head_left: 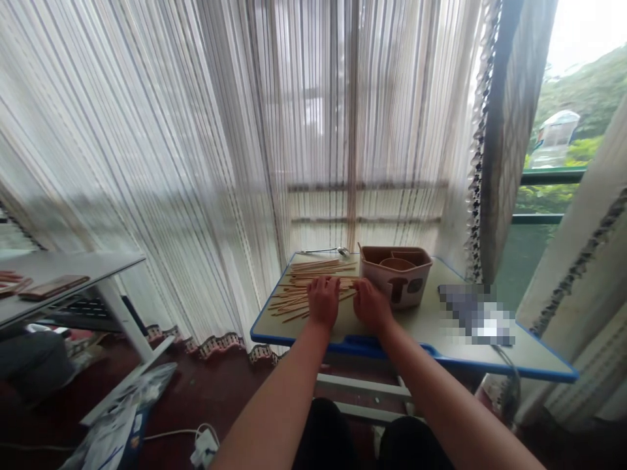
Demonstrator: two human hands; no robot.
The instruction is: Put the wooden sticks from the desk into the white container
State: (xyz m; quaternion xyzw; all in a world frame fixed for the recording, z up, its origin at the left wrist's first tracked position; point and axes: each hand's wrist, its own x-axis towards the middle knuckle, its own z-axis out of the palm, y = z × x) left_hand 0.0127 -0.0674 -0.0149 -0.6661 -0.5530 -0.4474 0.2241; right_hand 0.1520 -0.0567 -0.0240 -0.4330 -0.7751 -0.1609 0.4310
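Many wooden chopsticks (289,305) lie in a loose spread on the left half of a small blue-edged table (431,333). Over them my left hand (324,299) is closed, its fingers bent around some of the sticks. My right hand (371,304) pinches the right ends of chopsticks that run across between the two hands. Just behind and right of it stands a pinkish divided utensil holder (414,282) with a mushroom picture on its front. The undersides of both hands are hidden.
At the table's back edge lies a thin metal utensil (343,251). A blurred-out object (477,313) rests on the right side, with a cable hanging down. Another desk (98,264) stands at left. Striped curtains (220,163) hang behind; a white charger (204,447) is on the floor.
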